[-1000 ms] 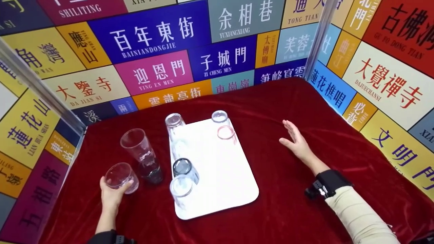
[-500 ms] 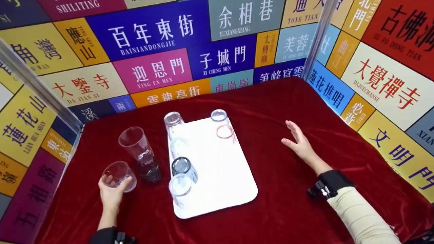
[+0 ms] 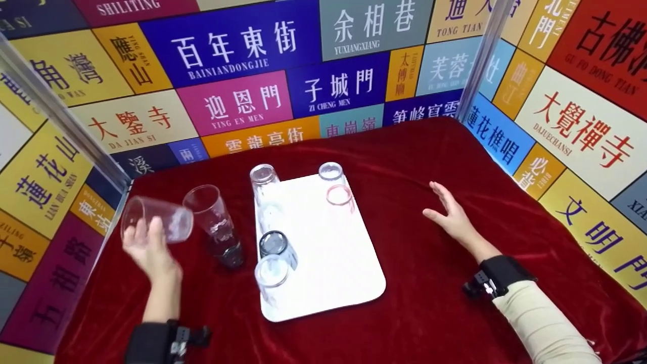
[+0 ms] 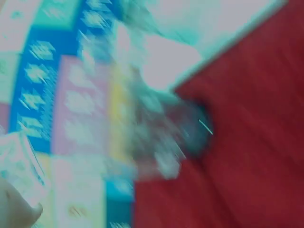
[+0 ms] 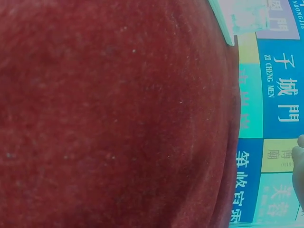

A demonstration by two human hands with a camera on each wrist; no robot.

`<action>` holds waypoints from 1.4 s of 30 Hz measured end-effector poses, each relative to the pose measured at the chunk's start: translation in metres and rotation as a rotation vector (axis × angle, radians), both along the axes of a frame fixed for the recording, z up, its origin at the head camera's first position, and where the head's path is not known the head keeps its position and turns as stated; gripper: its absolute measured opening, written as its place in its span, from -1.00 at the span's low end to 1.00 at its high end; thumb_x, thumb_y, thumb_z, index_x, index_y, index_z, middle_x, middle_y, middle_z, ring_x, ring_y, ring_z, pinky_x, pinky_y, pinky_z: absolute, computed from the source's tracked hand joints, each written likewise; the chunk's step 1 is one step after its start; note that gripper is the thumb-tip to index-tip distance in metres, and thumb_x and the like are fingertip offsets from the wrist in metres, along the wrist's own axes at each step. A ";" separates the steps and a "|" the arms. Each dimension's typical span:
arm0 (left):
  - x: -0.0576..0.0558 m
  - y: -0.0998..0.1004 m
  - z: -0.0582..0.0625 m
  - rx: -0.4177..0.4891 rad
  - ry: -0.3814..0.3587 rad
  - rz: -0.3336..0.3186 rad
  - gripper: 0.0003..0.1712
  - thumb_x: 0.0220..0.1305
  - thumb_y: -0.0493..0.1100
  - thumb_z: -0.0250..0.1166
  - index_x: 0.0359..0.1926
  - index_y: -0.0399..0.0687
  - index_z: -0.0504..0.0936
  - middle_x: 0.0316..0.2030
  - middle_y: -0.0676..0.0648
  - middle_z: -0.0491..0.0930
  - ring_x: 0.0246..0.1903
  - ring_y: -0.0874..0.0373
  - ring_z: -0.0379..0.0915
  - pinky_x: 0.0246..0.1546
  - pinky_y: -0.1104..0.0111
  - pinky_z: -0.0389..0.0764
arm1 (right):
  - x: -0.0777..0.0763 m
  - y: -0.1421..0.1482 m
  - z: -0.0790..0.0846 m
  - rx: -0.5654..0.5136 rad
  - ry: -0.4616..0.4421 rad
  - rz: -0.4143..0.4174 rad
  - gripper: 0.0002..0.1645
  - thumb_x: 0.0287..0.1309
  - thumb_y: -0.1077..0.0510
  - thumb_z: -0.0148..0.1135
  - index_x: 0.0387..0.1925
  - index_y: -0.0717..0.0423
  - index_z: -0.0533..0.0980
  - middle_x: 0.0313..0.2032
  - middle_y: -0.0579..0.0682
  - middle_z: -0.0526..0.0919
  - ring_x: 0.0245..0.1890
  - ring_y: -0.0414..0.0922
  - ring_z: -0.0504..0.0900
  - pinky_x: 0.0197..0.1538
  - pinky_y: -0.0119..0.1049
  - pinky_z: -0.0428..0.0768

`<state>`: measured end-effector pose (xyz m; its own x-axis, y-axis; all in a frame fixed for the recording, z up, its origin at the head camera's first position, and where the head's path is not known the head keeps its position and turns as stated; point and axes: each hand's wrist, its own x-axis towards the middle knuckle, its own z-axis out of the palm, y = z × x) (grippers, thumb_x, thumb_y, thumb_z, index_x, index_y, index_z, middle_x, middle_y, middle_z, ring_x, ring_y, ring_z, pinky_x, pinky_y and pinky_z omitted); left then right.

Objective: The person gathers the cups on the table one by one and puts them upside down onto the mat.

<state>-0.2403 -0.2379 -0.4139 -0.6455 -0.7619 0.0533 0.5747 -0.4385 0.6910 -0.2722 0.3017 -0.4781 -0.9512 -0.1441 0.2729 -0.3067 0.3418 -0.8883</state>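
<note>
My left hand (image 3: 151, 250) grips a clear drinking glass (image 3: 174, 222), raised and tipped on its side, its wide mouth to the left and its base to the right. In the blurred left wrist view, part of this glass (image 4: 19, 156) shows beside a fingertip (image 4: 21, 211). Just right of it a tall clear glass (image 3: 217, 222) stands upright on the red cloth, its lower part dark. My right hand (image 3: 452, 215) hovers over the cloth right of the white tray (image 3: 328, 263), fingers straight, holding nothing. Only its fingertips (image 5: 299, 156) enter the right wrist view.
Along the tray's left side are a smoky dark glass (image 3: 275, 243), a clear glass (image 3: 273, 273) and a tall clear glass (image 3: 264, 177). A clear glass (image 3: 331, 173) and a pink-rimmed glass (image 3: 338, 194) are at its far right corner. Sign-printed panels (image 3: 227, 50) wall the table's back and sides.
My left hand has lifted the glass from low on the left, up and leftward, and tipped it from mouth-up onto its side. The right hand has barely moved.
</note>
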 end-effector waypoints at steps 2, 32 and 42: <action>-0.006 0.019 0.017 0.070 0.101 -0.049 -0.67 0.00 -0.46 0.24 -0.24 -0.16 0.31 -0.32 -0.04 0.38 -0.34 0.22 0.32 -0.35 0.49 0.47 | 0.000 0.001 0.001 -0.001 0.010 0.002 -0.18 0.15 0.35 0.12 0.33 0.40 -0.06 0.35 0.31 0.01 0.35 0.16 -0.08 0.19 -0.75 0.01; -0.050 0.218 0.040 0.514 -0.187 -0.597 -0.36 0.30 0.05 0.01 0.30 -0.07 0.05 -0.04 -0.11 0.19 -0.22 0.19 0.22 -0.24 0.53 0.32 | -0.048 -0.078 0.111 0.640 0.137 0.181 0.08 -0.06 -0.15 0.33 0.34 0.26 0.04 0.33 0.21 0.12 0.35 0.07 0.06 0.36 -0.04 0.06; -0.041 0.250 0.030 0.443 -0.215 -0.597 -0.34 0.28 -0.02 0.08 0.29 -0.26 0.16 0.19 -0.19 0.26 0.04 0.09 0.26 0.28 0.31 0.16 | -0.044 -0.166 0.158 1.053 0.066 0.300 0.21 -0.12 -0.23 0.32 0.35 0.33 -0.06 0.31 0.28 0.13 0.33 0.11 0.11 0.37 -0.10 0.07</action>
<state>-0.2812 0.0120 -0.3841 -0.9152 -0.2024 -0.3486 0.0269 -0.8935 0.4482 -0.3160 0.1359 -0.3204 -0.8263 -0.5585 -0.0732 -0.5408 0.8229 -0.1742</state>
